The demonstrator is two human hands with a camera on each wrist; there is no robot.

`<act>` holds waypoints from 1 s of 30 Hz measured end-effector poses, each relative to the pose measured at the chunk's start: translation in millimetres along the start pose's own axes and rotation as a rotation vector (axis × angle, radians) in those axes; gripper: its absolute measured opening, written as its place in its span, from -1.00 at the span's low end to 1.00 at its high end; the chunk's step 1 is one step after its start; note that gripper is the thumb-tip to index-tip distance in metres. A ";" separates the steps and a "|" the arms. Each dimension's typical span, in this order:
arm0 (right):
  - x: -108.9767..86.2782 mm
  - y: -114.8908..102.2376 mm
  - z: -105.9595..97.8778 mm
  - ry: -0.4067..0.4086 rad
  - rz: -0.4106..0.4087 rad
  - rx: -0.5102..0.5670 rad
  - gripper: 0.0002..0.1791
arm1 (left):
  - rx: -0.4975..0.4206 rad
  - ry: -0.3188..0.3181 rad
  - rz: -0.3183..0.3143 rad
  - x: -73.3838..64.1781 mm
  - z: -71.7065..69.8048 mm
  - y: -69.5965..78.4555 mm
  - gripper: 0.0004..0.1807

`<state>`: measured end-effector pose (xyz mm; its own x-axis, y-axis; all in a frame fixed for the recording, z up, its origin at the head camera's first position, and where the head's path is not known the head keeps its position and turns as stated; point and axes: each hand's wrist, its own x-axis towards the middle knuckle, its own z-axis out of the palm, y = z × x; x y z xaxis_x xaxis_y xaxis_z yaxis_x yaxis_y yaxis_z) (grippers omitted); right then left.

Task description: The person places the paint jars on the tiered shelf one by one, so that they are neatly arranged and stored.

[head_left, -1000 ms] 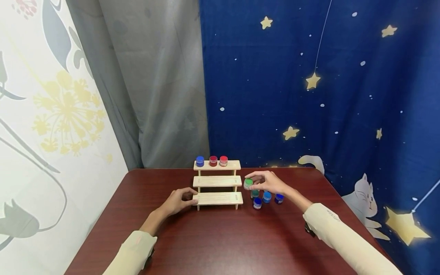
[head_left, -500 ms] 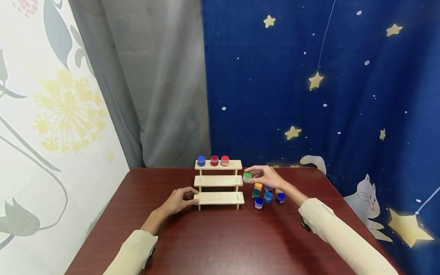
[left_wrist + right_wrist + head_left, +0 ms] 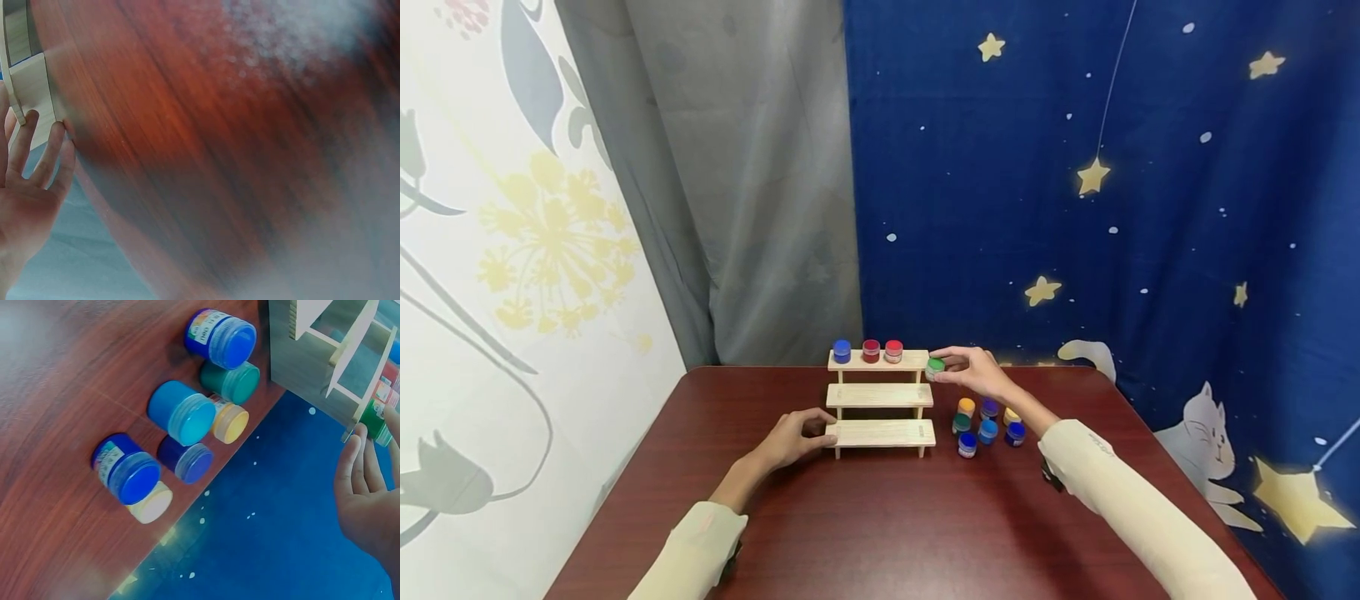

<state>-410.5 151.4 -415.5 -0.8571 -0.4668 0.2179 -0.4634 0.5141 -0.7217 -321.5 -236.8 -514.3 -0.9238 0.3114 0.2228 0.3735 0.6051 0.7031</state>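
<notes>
A three-step wooden display rack (image 3: pixel 880 395) stands near the back of the table. My left hand (image 3: pixel 792 437) holds the left end of its lowest step, thumb at the front edge and fingers toward the rear. In the left wrist view, fingertips of the left hand (image 3: pixel 31 194) touch the pale wood. My right hand (image 3: pixel 973 371) grips a green-lidded paint jar (image 3: pixel 934 368) at the right end of the top step. A blue jar (image 3: pixel 842 351), a dark red jar (image 3: pixel 871 351) and a bright red jar (image 3: pixel 893 351) sit on that step. Whether the green jar rests on the wood is unclear.
Right of the rack, several paint jars cluster on the dark red table (image 3: pixel 865 525), among them an orange one (image 3: pixel 966 407), a light blue one (image 3: pixel 988 431) and a dark blue one (image 3: pixel 967 444). A star-patterned blue curtain (image 3: pixel 955 183) hangs behind the back edge.
My right hand has lifted the green jar up and slightly left, from beside the middle step to the top step's right end. The left hand stays at the lowest step.
</notes>
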 end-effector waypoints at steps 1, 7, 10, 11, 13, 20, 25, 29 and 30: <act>1.8 -1.2 0.6 0.007 0.006 -0.002 -0.51 | -0.001 -0.002 -0.004 0.1 0.1 0.0 -0.67; 13.6 -5.2 4.9 0.044 0.030 -0.011 -0.51 | -0.003 0.000 0.000 0.6 1.2 -0.6 -0.67; 19.6 -4.7 7.2 0.055 0.025 -0.015 -0.52 | -0.002 -0.003 -0.007 0.9 1.6 -1.3 -0.67; 21.5 -4.6 8.1 0.058 0.024 -0.015 -0.52 | -0.001 -0.004 -0.010 1.1 1.7 -1.7 -0.67; 25.4 -3.8 10.0 0.060 0.018 -0.009 -0.51 | 0.000 -0.002 -0.005 0.9 1.7 -2.2 -0.67; 35.7 -2.1 16.1 0.069 0.022 0.006 -0.51 | -0.009 -0.004 -0.003 0.1 0.8 -0.8 -0.68; 37.6 -4.0 17.4 0.065 0.031 0.030 -0.52 | -0.014 -0.008 -0.023 0.8 1.2 -0.8 -0.69; 39.3 -4.5 18.9 0.069 0.031 0.040 -0.51 | -0.016 -0.010 -0.015 0.8 0.9 -0.3 -0.68; 39.9 -4.0 19.3 0.072 0.025 0.039 -0.51 | -0.017 -0.010 -0.012 0.9 0.9 -0.5 -0.68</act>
<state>-438.5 116.8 -416.6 -0.8831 -0.4002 0.2450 -0.4334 0.4959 -0.7525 -322.4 -236.2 -515.0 -0.9274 0.3117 0.2070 0.3605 0.5962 0.7174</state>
